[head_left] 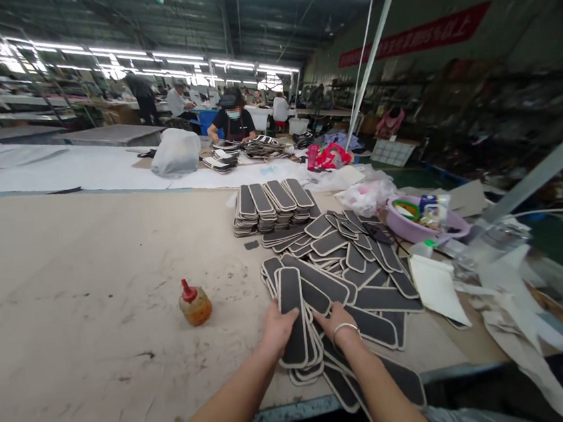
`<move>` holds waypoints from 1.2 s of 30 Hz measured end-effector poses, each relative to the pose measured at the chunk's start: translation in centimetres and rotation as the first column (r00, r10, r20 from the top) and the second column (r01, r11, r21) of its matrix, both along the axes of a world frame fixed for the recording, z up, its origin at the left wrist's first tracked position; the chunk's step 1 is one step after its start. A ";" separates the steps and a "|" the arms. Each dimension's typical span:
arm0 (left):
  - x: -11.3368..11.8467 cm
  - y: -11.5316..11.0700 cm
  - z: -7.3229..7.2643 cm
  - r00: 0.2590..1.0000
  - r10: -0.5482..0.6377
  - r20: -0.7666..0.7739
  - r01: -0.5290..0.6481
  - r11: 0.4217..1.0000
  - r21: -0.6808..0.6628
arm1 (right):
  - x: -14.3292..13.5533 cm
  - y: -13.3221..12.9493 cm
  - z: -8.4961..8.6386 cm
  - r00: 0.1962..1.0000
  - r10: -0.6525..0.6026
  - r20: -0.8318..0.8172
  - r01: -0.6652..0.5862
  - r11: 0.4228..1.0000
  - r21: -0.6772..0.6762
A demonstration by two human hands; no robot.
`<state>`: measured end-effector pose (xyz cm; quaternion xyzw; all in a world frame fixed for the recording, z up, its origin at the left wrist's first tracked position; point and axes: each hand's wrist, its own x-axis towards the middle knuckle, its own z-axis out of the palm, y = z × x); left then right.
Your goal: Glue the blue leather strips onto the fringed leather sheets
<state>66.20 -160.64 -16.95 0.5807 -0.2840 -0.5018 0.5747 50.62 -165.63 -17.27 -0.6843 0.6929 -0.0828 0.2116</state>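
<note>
My left hand (pixel 278 329) grips the left side of a small stack of dark grey rounded-rectangle panels (pixel 291 317) with beige edging, its thumb on the top one. Just right of that stack is my right hand (pixel 340 324), a bangle on its wrist. Its fingers close on the near end of a slanting grey panel (pixel 307 292), partly hidden beneath it. More panels of the same kind lie in a loose, overlapping pile (pixel 362 266) beyond and to the right of my hands. Behind them stand neat stacks of panels (pixel 273 202) in a row.
Left of my hands stands a glue-like bottle (pixel 195 305) with a red nozzle and amber contents. A purple basin (pixel 417 227) with small items, plastic bags (pixel 368 195) and paper scraps (pixel 438 288) lie at right. Across the table, a person (pixel 234 118) handles similar pieces.
</note>
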 end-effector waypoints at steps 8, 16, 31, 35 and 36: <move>2.5 0.1 -1.4 0.994 0.102 -0.024 -0.102 0.995 -0.008 | -3.0 0.9 1.4 0.978 0.174 0.118 -0.164 0.982 -0.091; 2.4 -0.4 -2.9 0.993 0.115 0.023 -0.114 0.993 -0.030 | -16.8 6.4 -0.1 0.995 -0.094 -0.020 0.092 0.994 -0.063; 3.5 -0.1 -2.5 0.992 0.124 -0.007 -0.124 0.992 0.031 | -4.0 9.7 -1.5 0.976 -0.021 0.218 0.014 0.999 0.034; 4.5 -0.9 -2.3 0.994 0.102 -0.032 -0.099 0.992 0.082 | -2.1 9.3 -1.1 0.975 -0.070 0.211 0.063 0.997 0.040; 4.6 -1.1 -2.2 0.995 0.090 -0.045 -0.085 0.992 0.091 | -1.8 9.1 -1.1 0.970 -0.078 0.229 0.065 0.996 0.065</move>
